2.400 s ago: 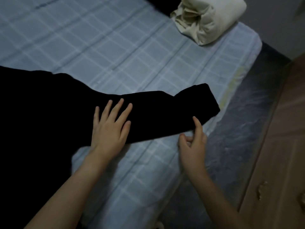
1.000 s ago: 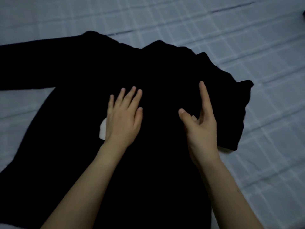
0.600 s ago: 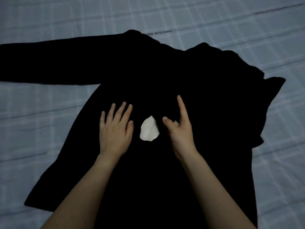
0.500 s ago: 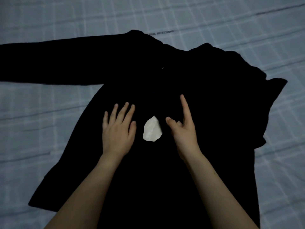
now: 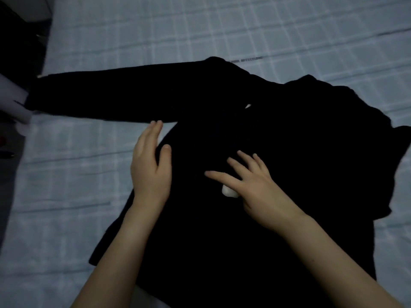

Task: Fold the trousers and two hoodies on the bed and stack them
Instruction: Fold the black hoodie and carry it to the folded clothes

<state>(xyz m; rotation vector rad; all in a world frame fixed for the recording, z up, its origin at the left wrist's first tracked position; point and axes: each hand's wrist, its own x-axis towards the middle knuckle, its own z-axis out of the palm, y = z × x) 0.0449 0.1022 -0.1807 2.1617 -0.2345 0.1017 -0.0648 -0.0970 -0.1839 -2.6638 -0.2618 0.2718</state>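
Hoodie (image 5: 300, 141) lay flat on the bed (image 5: 200, 30), hem toward us, neck away, long axis near-to-far; we judged it soft, limp and light, best taken at shoulder and side seam. Left hand (image 5: 151, 167), fingers together, rested at its left edge; right hand (image 5: 255, 187), fingers spread, pressed the chest. Beyond, one sleeve (image 5: 106, 94) stretched leftward.

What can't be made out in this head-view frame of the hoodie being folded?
Head view, all:
White patch on the black hoodie: mostly covered by the right hand.
Hoodie's hem: cut off by the bottom edge, crossed by both forearms.
Hoodie's folds: lost in the dark fabric.
Pale object at the left edge: cut off, blurred.
Print on the bed sheet: too small to read.
Trousers, second hoodie: out of frame.
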